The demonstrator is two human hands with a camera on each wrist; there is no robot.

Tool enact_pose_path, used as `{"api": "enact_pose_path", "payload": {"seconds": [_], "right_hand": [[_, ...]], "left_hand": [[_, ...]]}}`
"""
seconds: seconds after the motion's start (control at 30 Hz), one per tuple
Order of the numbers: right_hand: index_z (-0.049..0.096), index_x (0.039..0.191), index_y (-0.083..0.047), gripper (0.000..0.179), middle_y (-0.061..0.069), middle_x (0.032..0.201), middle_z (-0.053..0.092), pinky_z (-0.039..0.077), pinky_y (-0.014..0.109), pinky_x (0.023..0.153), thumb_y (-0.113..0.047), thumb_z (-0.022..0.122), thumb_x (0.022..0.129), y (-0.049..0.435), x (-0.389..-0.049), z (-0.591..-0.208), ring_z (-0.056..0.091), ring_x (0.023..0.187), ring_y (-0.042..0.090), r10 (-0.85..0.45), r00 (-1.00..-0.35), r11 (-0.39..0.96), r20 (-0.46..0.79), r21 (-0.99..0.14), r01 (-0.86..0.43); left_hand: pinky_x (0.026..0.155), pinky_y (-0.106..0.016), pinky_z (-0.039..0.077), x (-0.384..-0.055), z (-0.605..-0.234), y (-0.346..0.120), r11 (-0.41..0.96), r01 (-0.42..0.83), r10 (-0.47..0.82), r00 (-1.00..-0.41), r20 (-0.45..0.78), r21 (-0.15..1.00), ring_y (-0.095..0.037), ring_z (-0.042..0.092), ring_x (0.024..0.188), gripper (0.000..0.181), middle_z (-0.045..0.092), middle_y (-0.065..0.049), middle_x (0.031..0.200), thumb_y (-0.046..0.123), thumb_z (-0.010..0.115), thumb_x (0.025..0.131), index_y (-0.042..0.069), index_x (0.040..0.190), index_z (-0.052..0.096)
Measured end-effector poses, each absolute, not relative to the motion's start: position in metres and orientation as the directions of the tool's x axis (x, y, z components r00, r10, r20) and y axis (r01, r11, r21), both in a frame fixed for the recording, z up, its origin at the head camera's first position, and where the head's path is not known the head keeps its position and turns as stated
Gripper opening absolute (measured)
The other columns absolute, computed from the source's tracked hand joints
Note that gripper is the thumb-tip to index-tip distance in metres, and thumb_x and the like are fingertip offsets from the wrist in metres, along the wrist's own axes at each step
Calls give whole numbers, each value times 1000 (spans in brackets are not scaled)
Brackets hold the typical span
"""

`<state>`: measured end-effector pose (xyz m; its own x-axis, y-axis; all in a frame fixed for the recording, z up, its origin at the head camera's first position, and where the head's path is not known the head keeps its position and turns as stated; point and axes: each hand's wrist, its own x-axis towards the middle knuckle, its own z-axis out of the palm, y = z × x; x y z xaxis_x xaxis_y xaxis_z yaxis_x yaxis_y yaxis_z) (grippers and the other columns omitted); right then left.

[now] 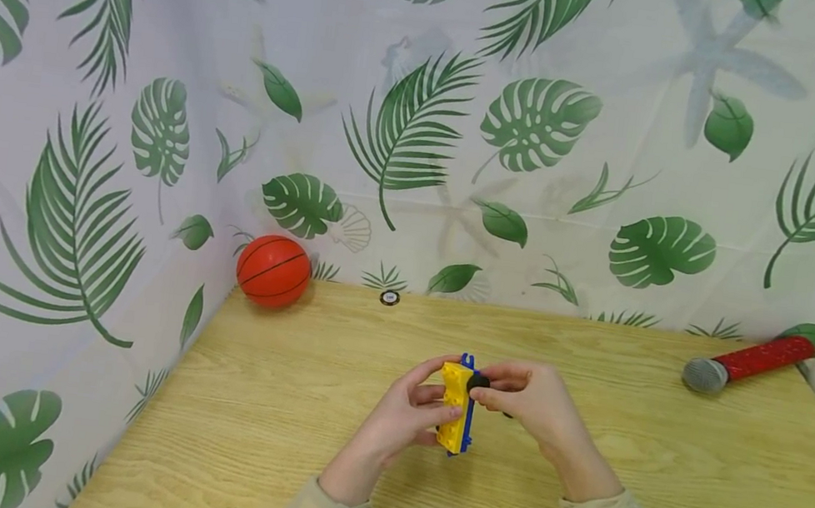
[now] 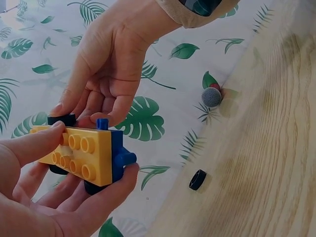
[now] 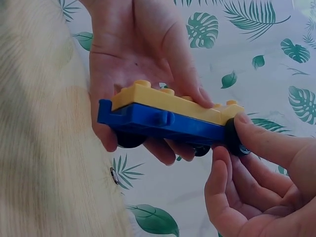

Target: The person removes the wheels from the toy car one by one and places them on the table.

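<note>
My left hand (image 1: 400, 414) holds a toy car, gripping it between thumb and fingers above the table. The car has a yellow studded top (image 2: 84, 150) and a blue chassis (image 3: 148, 123) with a blue hitch (image 2: 126, 158) at one end. With thumb and fingers, my right hand (image 1: 540, 403) pinches a black wheel (image 3: 237, 139) against the chassis side; whether it is fully seated I cannot tell. On that same side a blue axle peg (image 3: 165, 118) is bare. Black wheels (image 3: 131, 139) show on the opposite side. Another black wheel (image 2: 197, 179) rests on the tabletop.
The wooden table (image 1: 265, 439) meets a leaf-printed curtain (image 1: 418, 163). At its back left sits an orange-red ball (image 1: 273, 271). A small round chip (image 1: 390, 297) lies at the back edge, and a red microphone (image 1: 761, 361) at the far right.
</note>
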<state>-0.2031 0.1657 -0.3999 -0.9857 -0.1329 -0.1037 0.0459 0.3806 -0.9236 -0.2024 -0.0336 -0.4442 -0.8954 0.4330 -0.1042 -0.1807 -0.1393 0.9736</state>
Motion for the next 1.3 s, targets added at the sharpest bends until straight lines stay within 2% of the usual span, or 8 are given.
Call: {"api": "enact_pose_path", "payload": {"seconds": [0.5, 0.83, 1.03, 1.3], "right_hand": [[69, 110, 6, 32, 2, 87, 72, 56, 28, 71, -16, 76, 88, 167, -205, -402, 64, 76, 15, -151, -984, 330, -95, -943, 41], [70, 109, 6, 30, 6, 92, 73, 59, 32, 75, -13, 76, 87, 164, -204, -403, 65, 79, 14, -117, -991, 340, -72, -940, 28], [70, 109, 6, 30, 11, 97, 73, 57, 27, 72, -12, 77, 86, 163, -204, -406, 65, 80, 13, -103, -994, 367, -39, -930, -1], [70, 107, 8, 30, 14, 96, 74, 57, 28, 69, -10, 79, 85, 161, -202, -410, 65, 76, 13, -61, -997, 363, -39, -932, 14]], "left_hand": [[74, -45, 61, -202, -445, -33, -142, -190, 430, -896, -113, 971, -22, 69, 94, 58, 69, -13, 113, 5, 67, 94, 29, 144, 49], [69, -41, 62, -202, -444, -28, -119, -157, 353, -930, -106, 980, -21, 70, 90, 56, 71, -12, 108, 4, 69, 91, 29, 139, 53], [69, -40, 62, -199, -444, -24, -98, -146, 305, -946, -110, 984, -21, 69, 90, 55, 71, -12, 107, 3, 71, 90, 29, 137, 55], [68, -38, 62, -198, -450, -22, -108, -148, 283, -953, -112, 983, -19, 70, 91, 56, 72, -12, 109, 5, 72, 89, 29, 137, 55]]}}
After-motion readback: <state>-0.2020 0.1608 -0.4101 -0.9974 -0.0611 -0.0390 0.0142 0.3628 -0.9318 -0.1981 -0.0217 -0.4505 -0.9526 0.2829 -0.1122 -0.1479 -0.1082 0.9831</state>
